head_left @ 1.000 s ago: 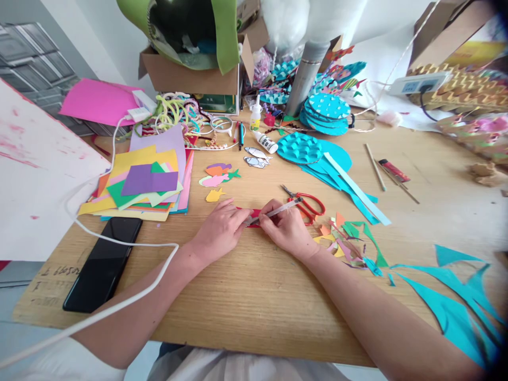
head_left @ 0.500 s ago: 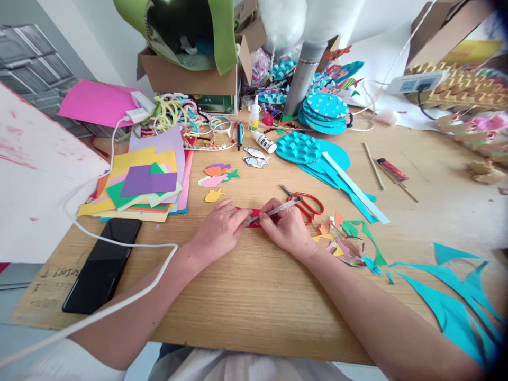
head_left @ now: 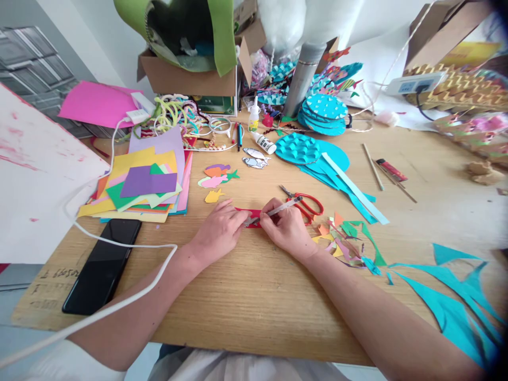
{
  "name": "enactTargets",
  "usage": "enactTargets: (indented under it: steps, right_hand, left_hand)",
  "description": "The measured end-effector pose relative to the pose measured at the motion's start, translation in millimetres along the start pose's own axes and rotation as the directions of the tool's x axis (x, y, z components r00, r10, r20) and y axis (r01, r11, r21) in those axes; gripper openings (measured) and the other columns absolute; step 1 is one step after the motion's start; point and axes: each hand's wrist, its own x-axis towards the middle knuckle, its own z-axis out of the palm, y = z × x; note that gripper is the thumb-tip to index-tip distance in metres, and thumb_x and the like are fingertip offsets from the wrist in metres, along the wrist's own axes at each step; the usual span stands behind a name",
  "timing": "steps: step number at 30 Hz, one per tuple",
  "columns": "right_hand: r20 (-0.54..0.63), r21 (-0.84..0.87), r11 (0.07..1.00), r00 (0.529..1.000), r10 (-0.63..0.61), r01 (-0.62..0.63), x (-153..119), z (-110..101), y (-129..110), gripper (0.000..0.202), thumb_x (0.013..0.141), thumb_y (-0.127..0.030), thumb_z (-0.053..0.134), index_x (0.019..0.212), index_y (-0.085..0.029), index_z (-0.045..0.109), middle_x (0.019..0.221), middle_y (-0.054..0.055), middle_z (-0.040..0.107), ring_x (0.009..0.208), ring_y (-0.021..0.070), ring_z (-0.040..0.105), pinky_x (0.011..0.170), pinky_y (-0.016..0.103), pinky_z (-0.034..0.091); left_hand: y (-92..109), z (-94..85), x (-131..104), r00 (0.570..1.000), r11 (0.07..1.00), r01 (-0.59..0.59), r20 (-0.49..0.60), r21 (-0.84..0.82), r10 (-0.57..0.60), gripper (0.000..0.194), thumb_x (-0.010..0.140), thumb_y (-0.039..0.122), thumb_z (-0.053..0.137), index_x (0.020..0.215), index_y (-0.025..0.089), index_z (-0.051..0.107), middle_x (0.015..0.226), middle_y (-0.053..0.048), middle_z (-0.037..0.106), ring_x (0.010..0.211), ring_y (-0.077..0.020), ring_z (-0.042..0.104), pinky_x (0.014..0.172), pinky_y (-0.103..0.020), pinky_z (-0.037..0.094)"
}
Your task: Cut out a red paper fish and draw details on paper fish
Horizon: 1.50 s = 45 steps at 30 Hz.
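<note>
A small piece of red paper (head_left: 254, 213) lies on the wooden table. My left hand (head_left: 219, 228) rests on its left side, fingers stretched out and pressing it down. A small greyish shape lies on the red paper by the fingertips; I cannot make out what it is. My right hand (head_left: 289, 232) pinches a pale pen (head_left: 284, 205), its tip down at the red paper between my hands. Just behind the right hand lie red-handled scissors (head_left: 313, 202). Beyond the left hand are a yellow paper fish (head_left: 214, 196) and several other coloured paper fish (head_left: 214, 181).
Coloured paper sheets (head_left: 148, 183) and a black phone (head_left: 102, 264) lie left, with a white cable (head_left: 138, 245) crossing my left forearm. Paper scraps (head_left: 345, 241) and blue offcuts (head_left: 448, 296) lie right. Glue bottles (head_left: 265, 143) and blue discs (head_left: 297, 148) are farther back.
</note>
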Motion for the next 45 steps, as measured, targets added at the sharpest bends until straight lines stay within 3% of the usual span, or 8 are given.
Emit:
enactTargets:
  steps: [4, 8, 14, 19, 23, 31, 40, 45]
  right_hand:
    - [-0.038, 0.132, 0.989, 0.997, 0.066, -0.060, -1.4, -1.0, 0.4, 0.011, 0.076, -0.021, 0.056, 0.066, -0.020, 0.051, 0.052, -0.002, 0.052, 0.046, 0.0112, 0.046, 0.044, 0.023, 0.033]
    - [-0.148, 0.305, 0.948, 0.978, 0.145, -0.094, 0.3, -3.1, 0.0, 0.011, 0.078, -0.024, 0.057, 0.069, -0.020, 0.053, 0.054, -0.002, 0.054, 0.046, 0.0114, 0.048, 0.044, 0.023, 0.036]
    - [-0.100, 0.447, 0.885, 0.976, 0.194, -0.130, 5.6, -3.8, 0.0, 0.020, 0.084, -0.034, 0.058, 0.092, -0.016, 0.063, 0.059, -0.002, 0.058, 0.044, 0.0109, 0.049, 0.043, 0.024, 0.039]
    - [0.056, 0.439, 0.866, 0.969, 0.241, -0.240, 9.1, -1.6, -4.2, 0.025, 0.079, -0.038, 0.065, 0.090, -0.015, 0.062, 0.064, 0.000, 0.060, 0.047, 0.0111, 0.052, 0.043, 0.024, 0.043]
    - [0.154, 0.433, 0.847, 0.951, 0.267, -0.308, 18.8, 1.0, -15.8, 0.022, 0.076, -0.036, 0.065, 0.084, -0.016, 0.060, 0.062, -0.001, 0.059, 0.047, 0.0117, 0.052, 0.043, 0.024, 0.043]
    - [0.213, 0.385, 0.865, 0.943, 0.257, -0.323, 46.8, 24.9, -18.3, 0.015, 0.074, -0.030, 0.060, 0.075, -0.017, 0.054, 0.054, -0.004, 0.055, 0.042, 0.0099, 0.049, 0.040, 0.021, 0.039]
    - [0.209, 0.201, 0.954, 0.961, 0.180, -0.222, 33.9, 32.1, -9.6, 0.018, 0.084, -0.032, 0.053, 0.072, -0.020, 0.048, 0.053, -0.001, 0.059, 0.046, 0.0140, 0.057, 0.043, 0.022, 0.041]
    - [0.182, 0.112, 0.985, 0.977, 0.112, -0.133, 32.5, 32.4, -10.7, 0.017, 0.085, -0.028, 0.051, 0.070, -0.021, 0.047, 0.052, 0.000, 0.058, 0.044, 0.0141, 0.056, 0.042, 0.022, 0.040]
  left_hand:
    - [1.3, -3.6, 0.6, 1.000, 0.999, -0.010, 0.020, 0.045, 0.009, 0.019, 0.088, 0.007, 0.048, 0.098, 0.017, 0.061, 0.087, -0.005, 0.067, 0.087, -0.0190, 0.061, 0.101, -0.045, 0.041]
    - [5.2, -10.0, -0.8, 0.997, 0.994, 0.003, 0.074, 0.107, -0.011, 0.020, 0.090, 0.012, 0.048, 0.104, 0.017, 0.062, 0.086, -0.007, 0.065, 0.093, -0.0233, 0.058, 0.084, -0.039, 0.048]
    - [12.0, -22.8, -7.5, 0.968, 0.993, 0.063, 0.238, 0.097, -0.084, 0.021, 0.091, 0.015, 0.048, 0.110, 0.020, 0.057, 0.090, -0.005, 0.067, 0.087, -0.0211, 0.064, 0.073, -0.032, 0.049]
    - [14.6, -33.4, -14.3, 0.931, 0.991, 0.083, 0.346, 0.102, -0.113, 0.026, 0.089, 0.024, 0.054, 0.115, 0.022, 0.052, 0.097, -0.005, 0.070, 0.084, -0.0244, 0.069, 0.067, -0.032, 0.049]
    - [17.9, -36.0, -18.2, 0.925, 0.990, 0.123, 0.352, 0.074, -0.142, 0.039, 0.087, 0.026, 0.059, 0.124, 0.023, 0.048, 0.103, -0.006, 0.070, 0.084, -0.0255, 0.069, 0.068, -0.034, 0.050]
    - [20.1, -27.1, -24.7, 0.939, 0.987, 0.148, 0.304, 0.058, -0.159, 0.038, 0.089, 0.034, 0.059, 0.124, 0.023, 0.052, 0.106, -0.008, 0.069, 0.085, -0.0256, 0.069, 0.069, -0.035, 0.052]
    - [20.2, -26.0, -27.2, 0.942, 0.989, 0.130, 0.304, 0.066, -0.144, 0.036, 0.089, 0.033, 0.059, 0.123, 0.022, 0.051, 0.120, -0.008, 0.065, 0.086, -0.0252, 0.070, 0.067, -0.037, 0.054]
    - [21.8, -24.7, -28.5, 0.931, 0.985, 0.151, 0.323, 0.082, -0.170, 0.030, 0.090, 0.035, 0.056, 0.117, 0.021, 0.053, 0.113, -0.008, 0.067, 0.082, -0.0259, 0.070, 0.063, -0.037, 0.053]
